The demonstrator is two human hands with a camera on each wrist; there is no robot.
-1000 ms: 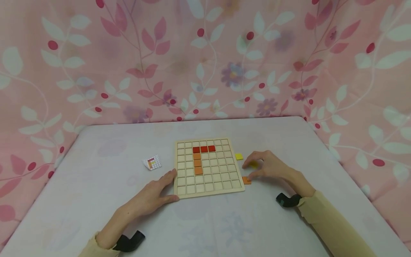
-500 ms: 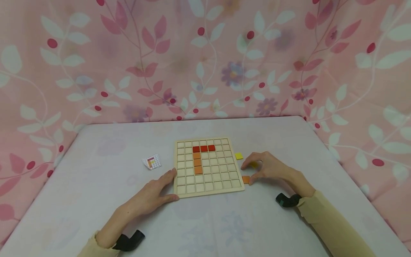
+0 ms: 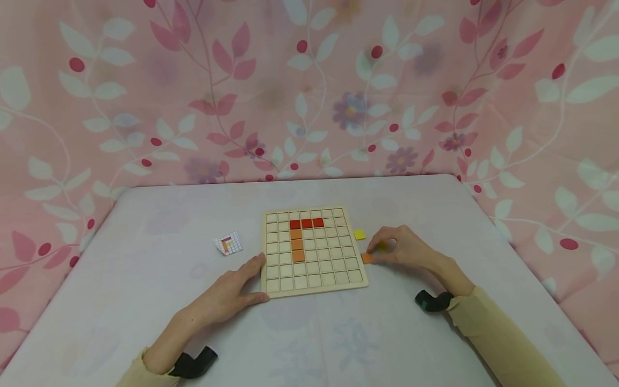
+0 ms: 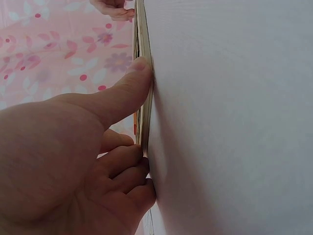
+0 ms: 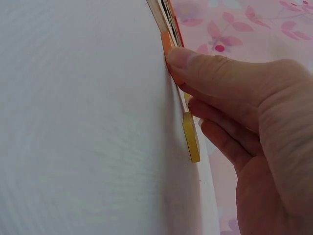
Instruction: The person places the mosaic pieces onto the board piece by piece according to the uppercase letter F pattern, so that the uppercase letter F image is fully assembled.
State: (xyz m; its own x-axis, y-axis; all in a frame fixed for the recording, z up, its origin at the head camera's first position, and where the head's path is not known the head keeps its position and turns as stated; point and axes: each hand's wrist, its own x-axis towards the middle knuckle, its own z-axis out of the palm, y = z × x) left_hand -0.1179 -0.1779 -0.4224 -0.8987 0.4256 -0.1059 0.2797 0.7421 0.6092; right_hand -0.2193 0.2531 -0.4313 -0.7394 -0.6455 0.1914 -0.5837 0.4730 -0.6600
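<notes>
A square wooden grid board (image 3: 333,267) lies on the table in the head view. It bears a row of red tiles (image 3: 307,223) and a column of orange tiles (image 3: 296,244) below the row's left end. My left hand (image 3: 227,293) rests against the board's near left corner, thumb at the front edge and fingers along the left side. At the right side, my right hand (image 3: 403,250) pinches a loose orange tile (image 3: 366,258) between thumb and fingers; the thumb shows on the tile (image 5: 167,44) in the right wrist view. A yellow tile (image 5: 191,137) lies under that hand.
Another yellow tile (image 3: 359,235) lies beside the board's right edge. To the board's left is a small paper card (image 3: 228,244) printed with a coloured grid pattern. A white cloth covers the table (image 3: 309,333), and a pink floral curtain (image 3: 309,97) hangs behind it.
The right hand's thumb has come onto the loose orange tile, and the tile has moved away from me along the board's right edge. The left hand and the board stay put.
</notes>
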